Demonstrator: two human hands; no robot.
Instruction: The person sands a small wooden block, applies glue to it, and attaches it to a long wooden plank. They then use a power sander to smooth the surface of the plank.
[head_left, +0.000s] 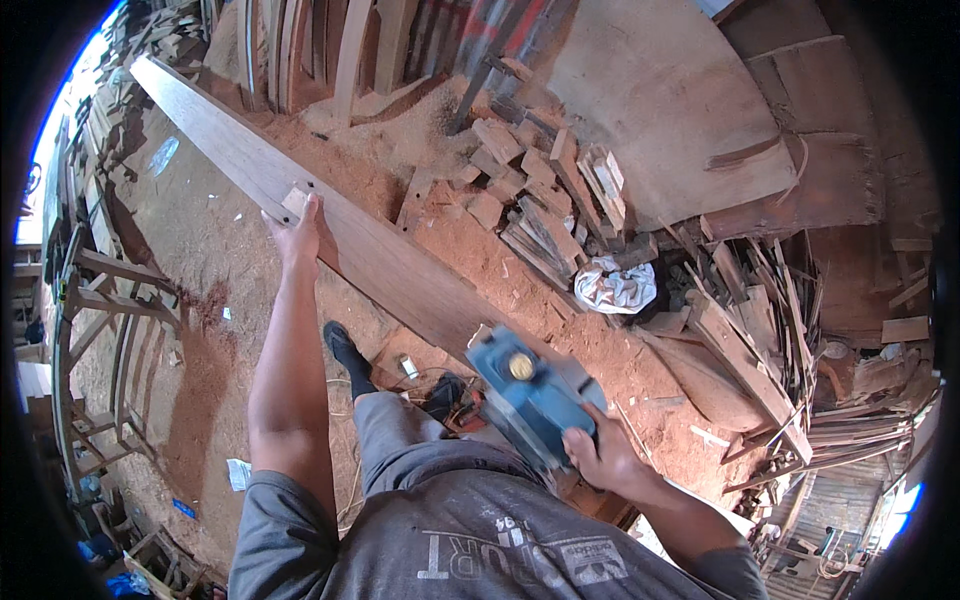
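A long wooden board (375, 240) runs diagonally from the far left toward my right side. My left hand (292, 238) grips its near edge, thumb on the top face and fingers partly hidden at the edge. Beside that thumb lies a small pale wood block (296, 200) on the board. My right hand (605, 455) is wrapped around the rear handle of a blue electric planer (535, 390), which has a round yellowish knob on its front. The planer sits at the board's near end, slightly blurred; its underside is hidden.
Sawdust covers the ground around the board. Beyond it stand a pile of wood offcuts (540, 185) and a white sack (615, 284). Wooden frames (105, 300) stand at the left, thin strips (860, 430) at the right. A dark power tool (455, 400) lies near my leg.
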